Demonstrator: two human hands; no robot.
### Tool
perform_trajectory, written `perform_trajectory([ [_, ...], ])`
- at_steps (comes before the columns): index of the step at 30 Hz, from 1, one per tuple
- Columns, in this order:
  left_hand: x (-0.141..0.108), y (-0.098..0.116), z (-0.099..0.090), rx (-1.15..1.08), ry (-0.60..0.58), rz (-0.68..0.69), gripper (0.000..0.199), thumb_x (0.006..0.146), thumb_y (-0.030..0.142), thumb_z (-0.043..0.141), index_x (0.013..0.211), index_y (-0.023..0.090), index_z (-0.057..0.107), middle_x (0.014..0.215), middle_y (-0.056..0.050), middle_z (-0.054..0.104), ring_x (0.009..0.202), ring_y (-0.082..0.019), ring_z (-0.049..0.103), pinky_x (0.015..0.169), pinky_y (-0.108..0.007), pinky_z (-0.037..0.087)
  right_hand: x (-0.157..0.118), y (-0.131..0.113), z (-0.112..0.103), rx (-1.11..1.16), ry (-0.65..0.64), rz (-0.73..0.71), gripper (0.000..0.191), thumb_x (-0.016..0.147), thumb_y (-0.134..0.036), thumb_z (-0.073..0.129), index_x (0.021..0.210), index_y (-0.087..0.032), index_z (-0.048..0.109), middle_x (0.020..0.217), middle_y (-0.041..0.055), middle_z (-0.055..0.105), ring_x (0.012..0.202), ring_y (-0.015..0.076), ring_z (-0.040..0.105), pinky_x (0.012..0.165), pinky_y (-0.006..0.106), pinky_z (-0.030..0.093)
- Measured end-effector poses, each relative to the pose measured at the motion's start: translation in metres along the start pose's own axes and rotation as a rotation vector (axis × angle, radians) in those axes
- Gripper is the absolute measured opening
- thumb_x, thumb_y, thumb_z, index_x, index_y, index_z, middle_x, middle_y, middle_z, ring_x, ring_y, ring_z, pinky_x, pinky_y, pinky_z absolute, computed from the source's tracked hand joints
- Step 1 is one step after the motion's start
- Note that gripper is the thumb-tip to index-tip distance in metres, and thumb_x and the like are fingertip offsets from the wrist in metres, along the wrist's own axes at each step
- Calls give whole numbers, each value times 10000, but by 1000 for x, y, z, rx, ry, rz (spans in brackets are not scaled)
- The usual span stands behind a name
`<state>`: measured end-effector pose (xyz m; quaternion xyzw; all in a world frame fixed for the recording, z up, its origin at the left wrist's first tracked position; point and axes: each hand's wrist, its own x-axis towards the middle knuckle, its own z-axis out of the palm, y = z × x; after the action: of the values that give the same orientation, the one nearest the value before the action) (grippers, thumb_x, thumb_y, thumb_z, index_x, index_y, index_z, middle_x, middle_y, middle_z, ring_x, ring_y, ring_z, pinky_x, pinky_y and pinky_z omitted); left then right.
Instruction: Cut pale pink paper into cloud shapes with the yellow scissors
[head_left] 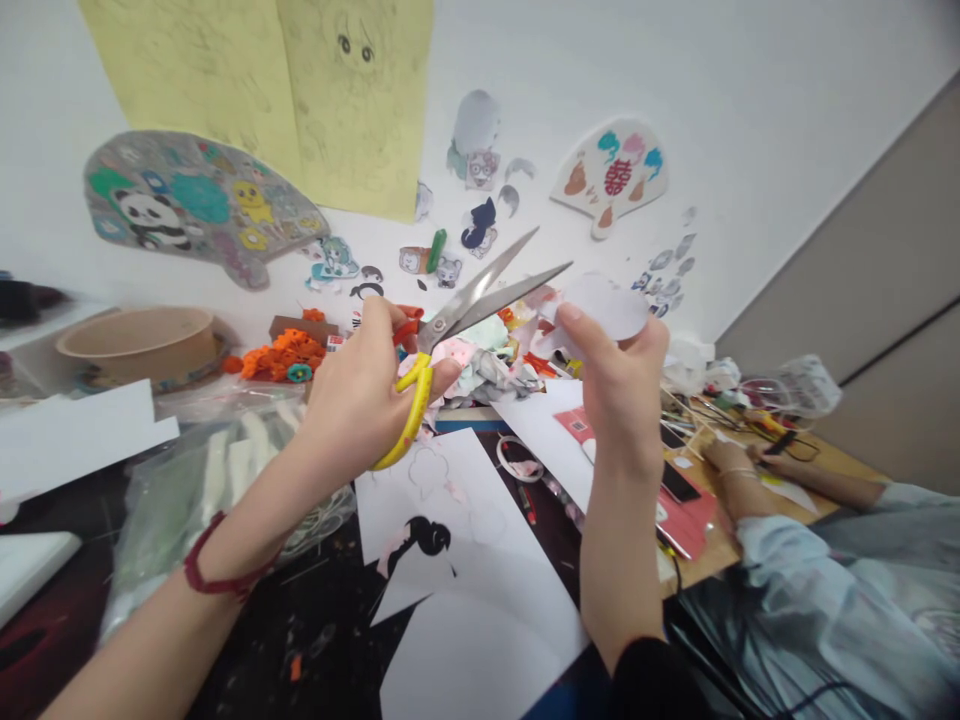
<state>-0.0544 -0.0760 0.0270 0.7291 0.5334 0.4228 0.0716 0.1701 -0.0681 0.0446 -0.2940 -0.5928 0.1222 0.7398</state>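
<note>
Your left grip (pixel 367 390) is wrapped around the scissors (pixel 441 326) with blades (pixel 487 279) apart, while your right grip (pixel 619 385) pinches, near the blade tips, a white paper piece (pixel 606 304) that is probably very light, thin and easy to crease, so hold it softly by its lower edge.

The scissors (pixel 441 326) have smooth metal blades (pixel 484 282).

Red-and-yellow-handled metal scissors (pixel 442 325) are left of a rounded white paper piece (pixel 606 305), before a multicoloured scrap pile (pixel 469 375) (a round tan basin (pixel 150 342) farther left).
</note>
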Motion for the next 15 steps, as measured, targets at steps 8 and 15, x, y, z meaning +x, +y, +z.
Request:
perform_trajectory([
  [8,-4,11,-1,162,-154,51,426,806,591,558,1008,232,451,778,-37,648,726,-257,628,615,-317,373,4,-1,-8,-195,66,-166,145,787,-304,777,787,-190,686,745,30,691,665,162,655,616,325,561],
  [15,-7,14,3,200,-144,29,448,821,644,536,985,236,451,865,-67,687,806,-283,661,610,-308,361,6,7,-9,-378,92,-335,189,853,-372,709,797,-205,639,713,10,615,606,140,600,491,293,496],
])
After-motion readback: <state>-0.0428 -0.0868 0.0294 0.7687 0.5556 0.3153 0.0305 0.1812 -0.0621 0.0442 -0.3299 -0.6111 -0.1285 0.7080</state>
